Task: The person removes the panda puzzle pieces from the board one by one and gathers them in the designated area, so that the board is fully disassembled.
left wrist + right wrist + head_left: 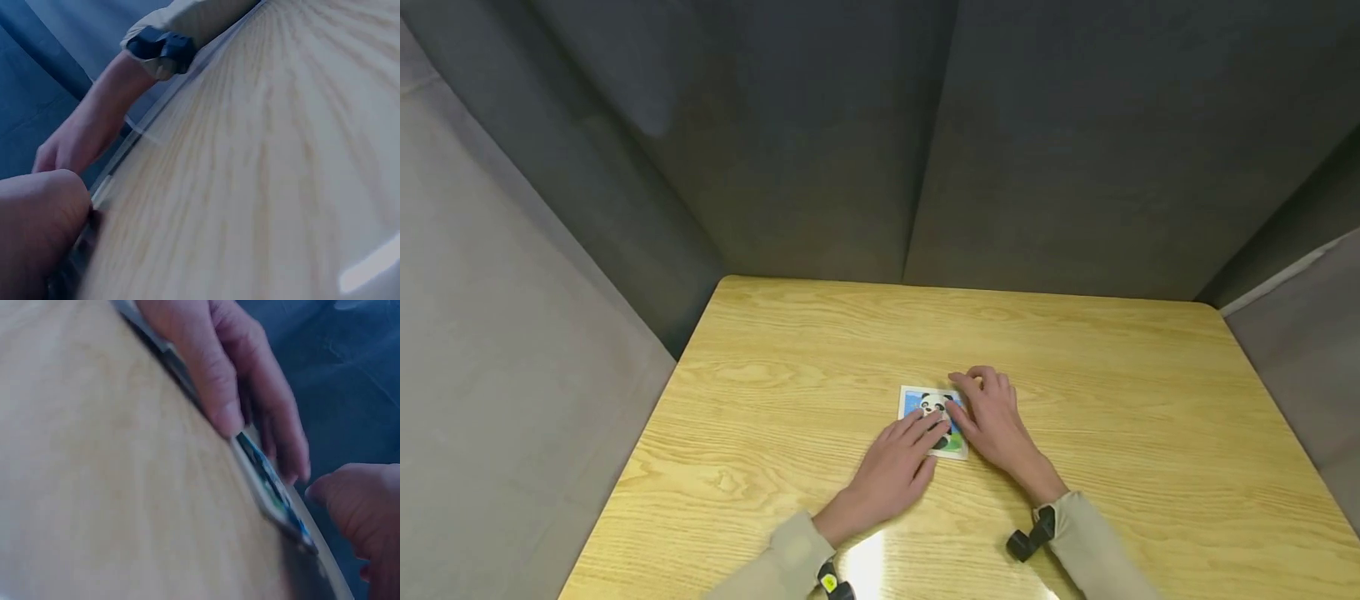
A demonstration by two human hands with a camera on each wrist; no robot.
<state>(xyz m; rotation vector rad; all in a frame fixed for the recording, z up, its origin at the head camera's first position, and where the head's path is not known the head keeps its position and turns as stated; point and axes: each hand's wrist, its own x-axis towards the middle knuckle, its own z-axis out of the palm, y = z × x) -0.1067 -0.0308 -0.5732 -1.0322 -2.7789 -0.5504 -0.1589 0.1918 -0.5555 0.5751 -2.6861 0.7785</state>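
Observation:
A small square panda picture board (910, 402), white-bordered with blue and green in the picture, lies on the wooden table. My left hand (891, 471) rests over its lower left part, with fairly straight fingers across the panda. At the board's right edge is my right hand (996, 421); its thumb reaches over the picture and its loosely bent fingers arch past the upper right corner. From the right wrist, the board (269, 484) appears nearly edge-on, with the left thumb (219, 406) at its near edge. The left wrist view shows mostly table.
The wooden table (760, 400) has rounded far corners. Dark grey curtains (820, 150) hang behind it, and lighter grey cloth (512, 350) stands along the left side. Black wrist cameras (1032, 535) sit at both sleeve cuffs.

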